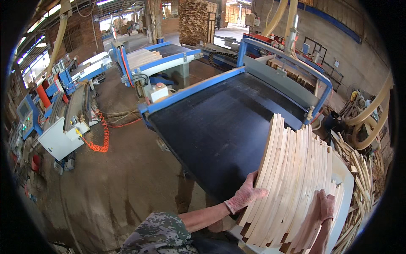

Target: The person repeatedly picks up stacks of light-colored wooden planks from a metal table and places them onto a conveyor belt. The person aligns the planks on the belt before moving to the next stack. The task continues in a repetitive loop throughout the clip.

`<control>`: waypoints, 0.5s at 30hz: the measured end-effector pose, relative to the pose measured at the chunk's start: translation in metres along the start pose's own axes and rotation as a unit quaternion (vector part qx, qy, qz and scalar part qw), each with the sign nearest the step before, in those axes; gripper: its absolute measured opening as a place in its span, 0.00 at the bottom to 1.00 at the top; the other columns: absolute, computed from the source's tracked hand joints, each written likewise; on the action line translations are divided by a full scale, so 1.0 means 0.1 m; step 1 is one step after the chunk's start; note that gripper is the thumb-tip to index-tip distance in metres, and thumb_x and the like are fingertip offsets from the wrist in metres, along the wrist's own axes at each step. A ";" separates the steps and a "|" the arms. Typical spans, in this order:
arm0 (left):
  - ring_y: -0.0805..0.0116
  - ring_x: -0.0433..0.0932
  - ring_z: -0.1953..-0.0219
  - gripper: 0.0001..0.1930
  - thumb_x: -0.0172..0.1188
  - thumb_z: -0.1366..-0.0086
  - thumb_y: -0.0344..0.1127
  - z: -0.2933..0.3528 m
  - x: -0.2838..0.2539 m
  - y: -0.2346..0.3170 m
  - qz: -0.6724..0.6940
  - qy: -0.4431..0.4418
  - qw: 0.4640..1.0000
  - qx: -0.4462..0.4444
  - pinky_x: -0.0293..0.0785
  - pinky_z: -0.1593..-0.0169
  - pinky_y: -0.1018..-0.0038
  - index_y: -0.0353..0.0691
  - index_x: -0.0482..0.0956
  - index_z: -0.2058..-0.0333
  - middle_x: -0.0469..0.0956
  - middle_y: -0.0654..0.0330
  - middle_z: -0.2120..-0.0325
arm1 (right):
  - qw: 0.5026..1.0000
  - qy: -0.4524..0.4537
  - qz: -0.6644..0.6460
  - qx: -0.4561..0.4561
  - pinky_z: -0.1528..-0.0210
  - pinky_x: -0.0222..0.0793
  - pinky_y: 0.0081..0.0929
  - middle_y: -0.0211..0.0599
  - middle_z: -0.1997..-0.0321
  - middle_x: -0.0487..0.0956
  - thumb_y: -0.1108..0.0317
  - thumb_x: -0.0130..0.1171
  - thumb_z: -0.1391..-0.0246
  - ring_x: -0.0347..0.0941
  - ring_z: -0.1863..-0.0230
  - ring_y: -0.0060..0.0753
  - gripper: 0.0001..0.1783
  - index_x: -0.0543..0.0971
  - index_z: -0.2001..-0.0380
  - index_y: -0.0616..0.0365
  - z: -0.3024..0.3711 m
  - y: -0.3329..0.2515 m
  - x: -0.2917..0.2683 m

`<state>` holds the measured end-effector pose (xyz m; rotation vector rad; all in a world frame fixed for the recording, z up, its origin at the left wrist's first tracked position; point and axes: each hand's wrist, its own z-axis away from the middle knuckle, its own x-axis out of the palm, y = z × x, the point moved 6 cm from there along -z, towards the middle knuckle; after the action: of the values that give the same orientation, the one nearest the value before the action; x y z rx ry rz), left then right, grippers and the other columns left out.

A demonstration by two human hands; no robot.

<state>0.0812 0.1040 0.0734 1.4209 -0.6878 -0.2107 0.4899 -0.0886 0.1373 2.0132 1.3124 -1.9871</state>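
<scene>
An orange hose coils at left; a timber stack stands far back.

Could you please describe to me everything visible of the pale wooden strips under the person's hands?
The pale wooden strips are long, narrow and bare-looking, with squared ends. They lie side by side in a broad row, pointing away from the person. Their ends are uneven; some at the left reach farthest. The gloved left hand touches the left edge, the gloved right hand the right part. Beyond and leftward is a black flat surface; their support is mostly hidden.
</scene>
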 end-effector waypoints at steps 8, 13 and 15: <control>0.56 0.68 0.32 0.51 0.72 0.44 0.45 -0.27 -2.25 0.77 0.017 0.022 1.000 -0.009 0.66 0.28 0.59 0.27 0.56 0.29 0.68 0.47 0.35 | 0.993 -0.116 0.016 -0.012 0.63 0.74 0.53 0.62 0.78 0.81 0.35 0.64 0.46 0.82 0.72 0.55 0.40 0.84 0.76 0.73 0.68 -2.34 1.29; 0.60 0.74 0.38 0.49 0.73 0.44 0.42 -0.55 -3.38 0.71 0.039 0.034 0.997 -0.065 0.72 0.32 0.61 0.27 0.58 0.30 0.73 0.49 0.38 | 0.972 -0.219 0.083 -0.004 0.49 0.77 0.50 0.65 0.64 0.86 0.30 0.58 0.42 0.85 0.56 0.63 0.44 0.87 0.65 0.71 0.88 -3.09 2.21; 0.60 0.74 0.37 0.49 0.74 0.46 0.43 -0.76 -3.74 0.59 0.047 0.018 0.993 -0.109 0.71 0.31 0.61 0.26 0.60 0.30 0.73 0.49 0.38 | 0.972 -0.222 0.068 -0.025 0.54 0.77 0.46 0.58 0.67 0.85 0.32 0.61 0.42 0.84 0.61 0.54 0.41 0.87 0.68 0.69 0.97 -3.14 2.58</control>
<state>-0.1889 0.3739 0.0135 1.1788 -0.6799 -0.1798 0.1928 0.1975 0.0682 1.4670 1.0807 -2.1420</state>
